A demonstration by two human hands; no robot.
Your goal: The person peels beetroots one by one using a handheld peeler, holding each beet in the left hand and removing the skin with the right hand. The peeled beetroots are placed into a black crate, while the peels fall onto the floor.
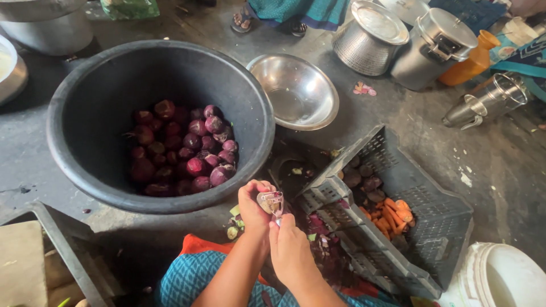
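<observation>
One black tub (pixel 74 125), one steel bowl (pixel 296 91), one crate (pixel 438 222), perhaps thirty beets (pixel 187 148).

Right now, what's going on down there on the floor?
A person sits on the floor, both hands raised in front of them. The left hand holds a small pale vegetable, and the right hand works a peeler against it. Ahead to the left, a big black tub holds a heap of peeled beets. On the right, a tilted grey crate holds unpeeled beets and carrots. An empty steel bowl sits behind.
</observation>
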